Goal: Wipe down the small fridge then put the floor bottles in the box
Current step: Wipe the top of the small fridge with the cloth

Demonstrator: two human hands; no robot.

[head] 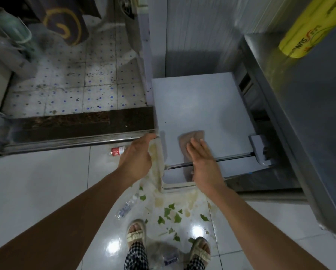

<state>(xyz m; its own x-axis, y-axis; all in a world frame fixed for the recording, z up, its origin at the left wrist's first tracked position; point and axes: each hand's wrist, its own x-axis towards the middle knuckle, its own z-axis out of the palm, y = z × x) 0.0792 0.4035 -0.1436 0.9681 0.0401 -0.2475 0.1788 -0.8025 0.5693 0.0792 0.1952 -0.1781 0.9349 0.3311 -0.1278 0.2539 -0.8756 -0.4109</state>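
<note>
The small white fridge point(200, 106) stands against the wall, seen from above. My right hand point(202, 162) lies flat with straight fingers on a brownish cloth point(190, 137), pressing it onto the front part of the fridge top. My left hand point(138, 154) rests at the fridge's front left corner, fingers curved over its edge. On the floor lie a bottle with a red label point(118, 151) near the threshold, a clear bottle point(126, 208) under my left forearm, and a crumpled clear bottle point(169, 258) between my feet.
A steel counter point(299, 106) with a yellow roll point(307, 30) stands to the right of the fridge. Green leaf scraps point(171, 213) and yellowish stains mark the glossy tiles by my sandalled feet. A dark threshold point(81, 121) leads to a dotted tiled room at the left.
</note>
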